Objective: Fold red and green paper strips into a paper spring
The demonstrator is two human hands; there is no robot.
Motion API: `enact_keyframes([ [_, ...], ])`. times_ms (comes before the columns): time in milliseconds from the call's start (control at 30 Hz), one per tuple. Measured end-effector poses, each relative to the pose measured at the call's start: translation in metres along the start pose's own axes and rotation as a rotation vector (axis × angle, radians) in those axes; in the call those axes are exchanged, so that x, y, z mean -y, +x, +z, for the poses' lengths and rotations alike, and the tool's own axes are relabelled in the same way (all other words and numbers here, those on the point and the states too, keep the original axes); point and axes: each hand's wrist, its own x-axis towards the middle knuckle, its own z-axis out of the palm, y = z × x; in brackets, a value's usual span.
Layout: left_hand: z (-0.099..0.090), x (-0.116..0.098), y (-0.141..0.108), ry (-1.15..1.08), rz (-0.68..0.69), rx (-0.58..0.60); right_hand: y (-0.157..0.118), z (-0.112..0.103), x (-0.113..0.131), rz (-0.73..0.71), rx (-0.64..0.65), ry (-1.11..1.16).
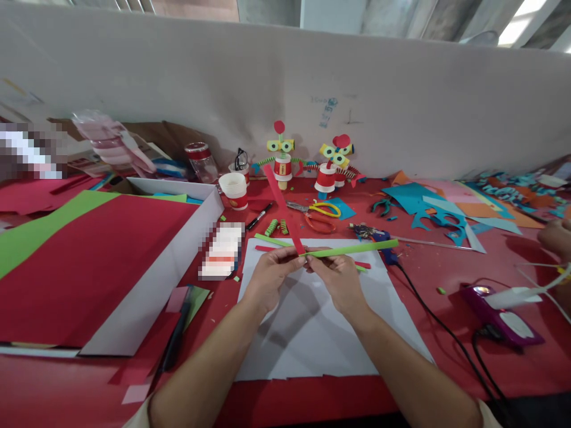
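My left hand (277, 272) and my right hand (335, 278) meet above a white sheet (321, 339), both closed in a pinch. Between them the ends of a red paper strip (285, 208) and a green paper strip (357, 248) come together at an angle. The red one points up and away; the green one stretches to the right. Fingers cover the exact join. Behind my hands, more red and green strips (363, 265) lie on the sheet. Two short folded green paper springs (272, 227) rest just past its far edge.
Scissors (319, 208), a black pen (259, 216), a paper cup (234, 191) and paper-cup figures (282, 167) stand or lie beyond. A box with red paper (111, 255) is at left. At right are a glue gun (387, 246), a power strip (504, 318) and another person's hand (555, 244).
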Motion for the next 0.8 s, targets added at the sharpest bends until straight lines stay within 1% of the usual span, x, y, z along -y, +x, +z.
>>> enact_keyframes([
  [133, -0.002, 0.005, 0.002, 0.036, 0.043, -0.021, -0.004, 0.002, 0.002, -0.045, -0.027, -0.085],
  [267, -0.005, 0.008, 0.003, 0.030, 0.096, -0.038, -0.005, 0.000, -0.002, -0.082, 0.007, -0.102],
  [400, -0.006, 0.006, 0.003, -0.014, 0.098, -0.067, -0.004, -0.002, -0.007, -0.094, -0.015, -0.153],
  [467, -0.005, 0.005, 0.003, -0.040, 0.106, -0.081, -0.004, -0.002, -0.008, -0.106, 0.003, -0.136],
  [533, -0.004, 0.003, 0.003, -0.073, 0.110, -0.104, -0.004, -0.001, -0.008, -0.115, 0.051, -0.102],
  [667, -0.003, 0.000, 0.002, -0.154, 0.052, -0.124, -0.005, 0.002, -0.008, -0.111, 0.125, -0.070],
  [800, -0.004, -0.003, 0.001, -0.240, -0.066, -0.070, -0.007, 0.001, -0.006, -0.141, 0.158, -0.106],
])
